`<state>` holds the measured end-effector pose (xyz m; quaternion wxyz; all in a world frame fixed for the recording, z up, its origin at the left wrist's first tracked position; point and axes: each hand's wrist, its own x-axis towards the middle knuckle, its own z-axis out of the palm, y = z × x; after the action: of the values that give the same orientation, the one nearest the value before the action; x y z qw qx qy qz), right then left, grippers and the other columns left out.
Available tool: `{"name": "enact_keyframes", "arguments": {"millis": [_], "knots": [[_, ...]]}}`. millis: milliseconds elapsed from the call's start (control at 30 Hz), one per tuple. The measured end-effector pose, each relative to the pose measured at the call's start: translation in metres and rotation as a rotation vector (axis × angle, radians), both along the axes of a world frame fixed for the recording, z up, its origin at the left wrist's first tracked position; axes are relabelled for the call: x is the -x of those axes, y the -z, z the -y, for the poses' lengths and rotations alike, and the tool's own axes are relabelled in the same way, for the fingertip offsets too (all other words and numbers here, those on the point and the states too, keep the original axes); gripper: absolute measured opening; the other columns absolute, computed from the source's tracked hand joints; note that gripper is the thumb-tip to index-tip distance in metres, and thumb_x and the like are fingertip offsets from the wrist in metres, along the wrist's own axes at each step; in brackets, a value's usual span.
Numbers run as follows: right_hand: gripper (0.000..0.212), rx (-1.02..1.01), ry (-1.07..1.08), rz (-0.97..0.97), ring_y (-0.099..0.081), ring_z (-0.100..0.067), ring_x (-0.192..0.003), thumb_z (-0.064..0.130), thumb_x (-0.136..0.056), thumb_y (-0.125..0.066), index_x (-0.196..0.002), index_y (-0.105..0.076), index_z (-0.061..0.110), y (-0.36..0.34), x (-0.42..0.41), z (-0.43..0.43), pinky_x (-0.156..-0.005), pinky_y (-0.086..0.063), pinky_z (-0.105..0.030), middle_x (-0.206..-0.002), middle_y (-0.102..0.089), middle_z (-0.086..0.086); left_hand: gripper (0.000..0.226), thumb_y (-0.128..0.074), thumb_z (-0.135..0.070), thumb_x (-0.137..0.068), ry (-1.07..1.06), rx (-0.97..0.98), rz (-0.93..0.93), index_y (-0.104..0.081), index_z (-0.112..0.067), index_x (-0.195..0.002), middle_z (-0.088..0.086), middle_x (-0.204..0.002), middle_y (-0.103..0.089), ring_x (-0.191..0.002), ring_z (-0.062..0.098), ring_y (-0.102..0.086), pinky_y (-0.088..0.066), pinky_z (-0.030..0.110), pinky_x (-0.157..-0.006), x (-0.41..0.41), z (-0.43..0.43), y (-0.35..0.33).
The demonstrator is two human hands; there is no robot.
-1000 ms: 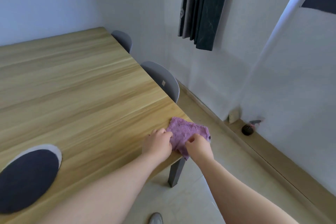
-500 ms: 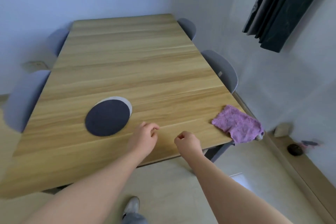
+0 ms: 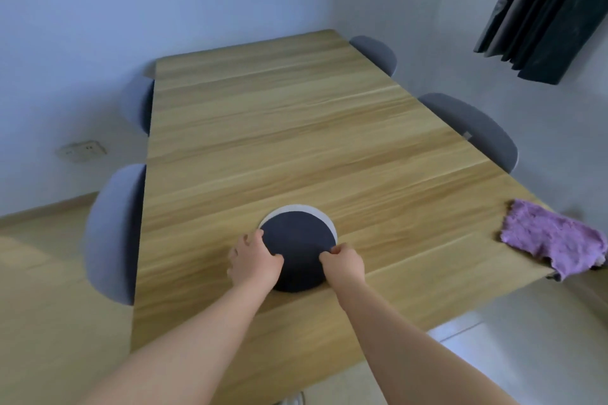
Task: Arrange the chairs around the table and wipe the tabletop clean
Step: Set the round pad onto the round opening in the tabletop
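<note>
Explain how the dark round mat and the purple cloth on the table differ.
The dark round mat is smooth and circular; the purple cloth is fuzzy and ragged-edged. The mat lies mid-width on the table; the cloth overhangs its near right corner. The left hand and right hand grip the mat; nothing touches the cloth. Both lie on the tabletop.
</note>
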<state>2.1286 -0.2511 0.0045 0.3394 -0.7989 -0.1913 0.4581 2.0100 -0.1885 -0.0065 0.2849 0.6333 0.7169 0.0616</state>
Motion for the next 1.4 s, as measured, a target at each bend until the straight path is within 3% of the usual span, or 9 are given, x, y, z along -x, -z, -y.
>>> {"name": "enact_keyframes", "arguments": {"millis": [100,367,567,767,900,1000,1167,1267,1400], "knots": [[0.05,0.007,0.165,-0.107,-0.048,-0.024,-0.092,0.014,-0.09,-0.048,-0.137,-0.031,0.006,0.001,0.008,-0.005,-0.073,-0.04,-0.032,-0.115,-0.048,-0.01,0.057,-0.059,-0.021,-0.08,-0.148,0.09,0.175,-0.041,-0.019,-0.135,0.006,-0.133,-0.048,-0.121,0.031,-0.045,-0.043,0.043,-0.098,0.006,-0.015,0.004],[0.042,0.008,0.16,-0.222,-0.044,-0.022,-0.095,0.008,-0.091,-0.05,-0.13,-0.036,0.01,0.0,0.005,-0.009,-0.075,-0.035,-0.03,-0.106,-0.046,-0.006,0.056,-0.056,-0.005,-0.088,-0.28,0.21,0.433,-0.039,-0.012,-0.14,0.012,-0.135,-0.05,-0.118,0.031,-0.05,-0.038,0.03,-0.082,0.024,-0.02,0.003],[0.038,-0.008,0.133,-0.135,-0.046,-0.013,-0.076,0.01,-0.09,-0.048,-0.127,-0.041,0.017,0.01,0.01,-0.003,-0.056,-0.035,-0.026,-0.089,-0.048,0.001,0.043,-0.053,-0.008,-0.092,-0.322,0.161,0.478,-0.047,-0.013,-0.135,0.009,-0.133,-0.053,-0.115,0.029,-0.052,-0.038,0.027,-0.081,0.032,-0.012,0.007],[0.041,0.047,0.054,-0.011,-0.044,-0.032,-0.118,0.021,-0.088,-0.051,-0.128,-0.044,0.017,0.009,0.037,-0.01,-0.096,-0.044,-0.041,-0.127,-0.045,-0.009,0.033,-0.049,-0.011,-0.095,-0.31,0.199,0.512,-0.054,-0.008,-0.127,0.01,-0.125,-0.057,-0.11,0.029,-0.054,-0.037,0.027,-0.081,0.038,-0.009,0.006],[0.042,-0.016,0.061,-0.089,-0.049,-0.029,-0.11,0.016,-0.09,-0.051,-0.131,-0.042,0.013,0.006,0.059,-0.008,-0.085,-0.045,-0.036,-0.126,-0.046,-0.01,0.018,-0.043,-0.009,-0.094,-0.317,0.218,0.551,-0.052,-0.01,-0.109,0.008,-0.11,-0.056,-0.093,0.025,-0.049,-0.037,0.03,-0.077,0.059,-0.006,0.009],[0.032,-0.065,0.049,-0.184,-0.051,-0.021,-0.09,0.011,-0.091,-0.048,-0.123,-0.048,0.011,0.006,0.074,-0.009,-0.074,-0.044,-0.03,-0.103,-0.054,-0.003,0.018,-0.038,-0.008,-0.09,-0.412,0.219,0.66,-0.048,-0.008,-0.104,0.011,-0.102,-0.053,-0.087,0.025,-0.045,-0.037,0.032,-0.075,0.078,-0.018,0.007],[0.025,-0.081,0.09,-0.099,-0.049,-0.021,-0.085,0.007,-0.089,-0.043,-0.112,-0.053,0.011,0.005,0.106,-0.025,-0.064,-0.039,-0.026,-0.097,-0.056,-0.004,0.022,-0.049,-0.019,-0.09,-0.55,0.344,0.945,-0.056,-0.011,-0.109,0.006,-0.103,-0.062,-0.093,0.023,-0.056,-0.044,0.034,-0.078,0.114,-0.042,-0.007],[0.03,-0.091,0.064,-0.049,-0.05,-0.021,-0.085,0.006,-0.089,-0.039,-0.117,-0.05,0.012,0.002,0.142,-0.054,-0.061,-0.039,-0.026,-0.1,-0.055,-0.003,0.021,-0.045,-0.032,-0.096,-0.602,0.516,1.075,-0.058,-0.017,-0.09,0.003,-0.089,-0.062,-0.081,0.021,-0.057,-0.045,0.035,-0.072,0.144,-0.069,-0.016],[0.034,-0.088,0.175,-0.071,-0.05,-0.023,-0.089,0.005,-0.091,-0.038,-0.123,-0.046,0.012,-0.003,0.196,-0.09,-0.058,-0.037,-0.025,-0.103,-0.053,-0.004,0.021,-0.045,-0.026,-0.097,-0.54,0.587,1.042,-0.059,-0.013,-0.106,0.005,-0.092,-0.063,-0.084,0.025,-0.057,-0.047,0.038,-0.068,0.187,-0.112,-0.021]]}}
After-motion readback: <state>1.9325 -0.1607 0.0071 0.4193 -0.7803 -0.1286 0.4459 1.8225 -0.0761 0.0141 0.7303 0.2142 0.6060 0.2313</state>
